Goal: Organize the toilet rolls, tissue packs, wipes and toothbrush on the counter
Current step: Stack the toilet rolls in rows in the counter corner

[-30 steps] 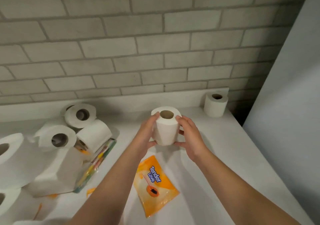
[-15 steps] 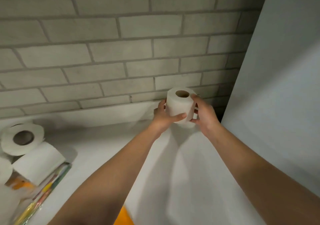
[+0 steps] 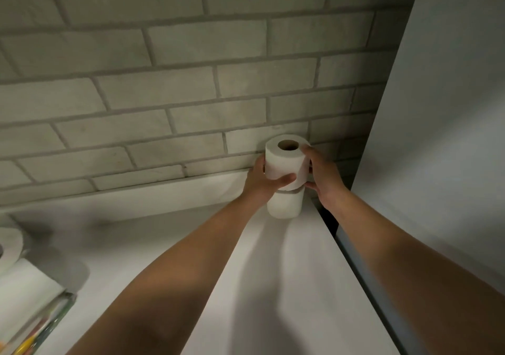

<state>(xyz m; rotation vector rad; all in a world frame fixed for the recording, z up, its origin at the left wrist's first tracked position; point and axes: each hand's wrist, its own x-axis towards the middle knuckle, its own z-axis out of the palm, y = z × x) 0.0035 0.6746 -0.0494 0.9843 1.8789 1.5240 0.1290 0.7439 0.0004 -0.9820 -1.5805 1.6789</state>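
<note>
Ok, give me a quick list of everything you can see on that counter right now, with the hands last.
held toilet roll: 1, white, upright in the far right corner, gripped on both sides, on or just above another roll.
bottom toilet roll: 1, white, standing on the counter under the held one.
other toilet rolls: at least 2, white, at the left edge, partly cut off.
clear pack: 1, colourful contents, lower left under those rolls; contents too blurred to name.
counter: 1, white, below a grey brick wall.
panel: 1, pale grey, on the right.
left hand: on the held roll's left side.
right hand: on its right side.
</note>
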